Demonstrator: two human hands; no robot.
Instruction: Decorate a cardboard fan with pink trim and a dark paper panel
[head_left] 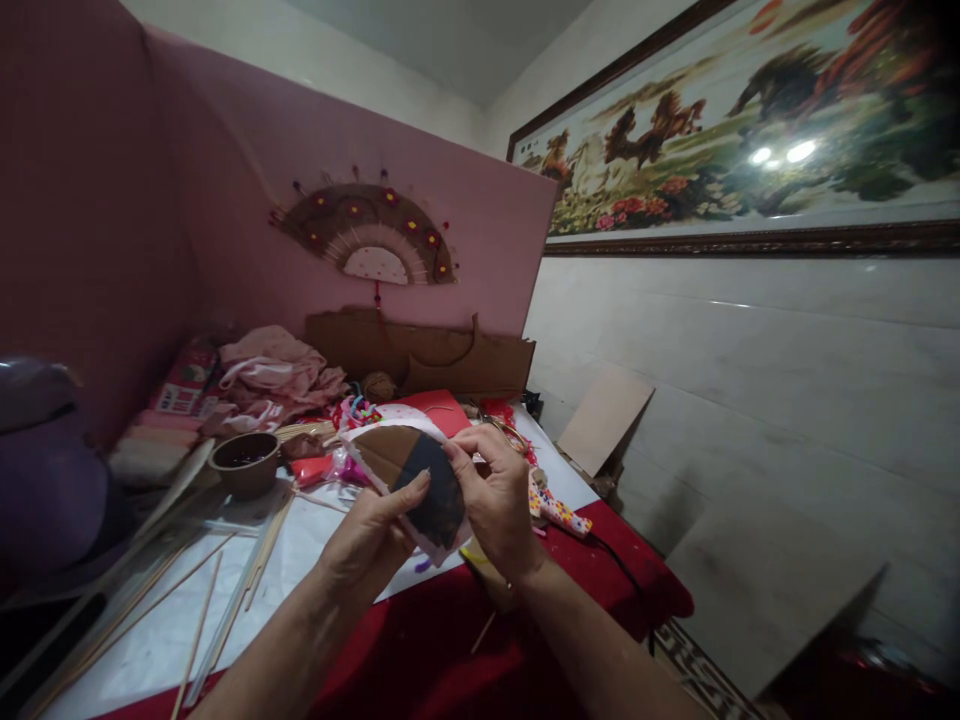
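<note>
Above the table I hold a half-round cardboard piece (431, 500), brown on one side and black on the other, with pale pink cloth folded round its edges. My left hand (379, 525) grips it from the lower left, the thumb lying on the black part and the fingers behind. At its upper right rim my right hand (491, 490) is closed, thumb and forefinger pinching the cloth edge. What the other right fingers do behind the piece is hidden. A glue gun (559, 510) with a flower pattern lies just right of my right hand.
A brown bowl (245, 465) of dark contents and several thin sticks (202, 620) are at the left on white paper. Pink cloth (277, 370) is heaped behind. A decorated fan (367, 230) hangs on the pink board, above a cardboard strip (450, 360). Red cloth (637, 560) covers the table.
</note>
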